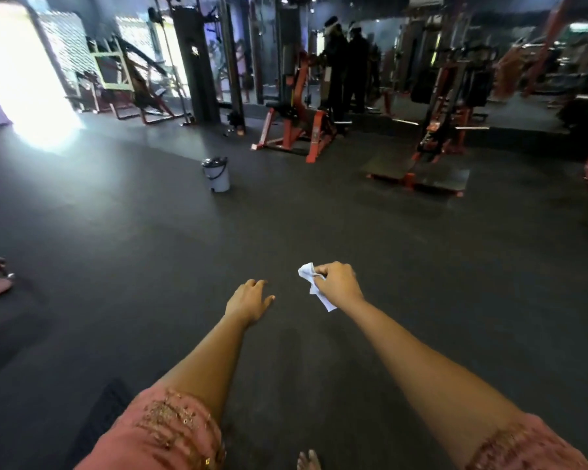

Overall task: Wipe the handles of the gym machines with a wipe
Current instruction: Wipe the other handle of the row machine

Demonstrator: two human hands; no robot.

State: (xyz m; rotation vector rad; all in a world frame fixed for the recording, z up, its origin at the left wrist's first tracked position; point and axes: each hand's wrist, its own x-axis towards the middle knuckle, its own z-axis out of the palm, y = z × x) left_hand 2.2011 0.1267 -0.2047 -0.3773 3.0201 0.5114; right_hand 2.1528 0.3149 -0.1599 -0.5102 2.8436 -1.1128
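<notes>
Between machines, wipe in hand
Right hand (338, 283) pinches the wipe (311, 283); left hand (250, 300) relaxed, fingers apart. No handle within reach yet.

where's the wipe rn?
Head view, lower centre-right: the white wipe is pinched in the right hand, held out over the dark floor, just right of the empty left hand.

Bin (216, 174) left of machine (296, 130), people (345, 62) seemingly behind
</notes>
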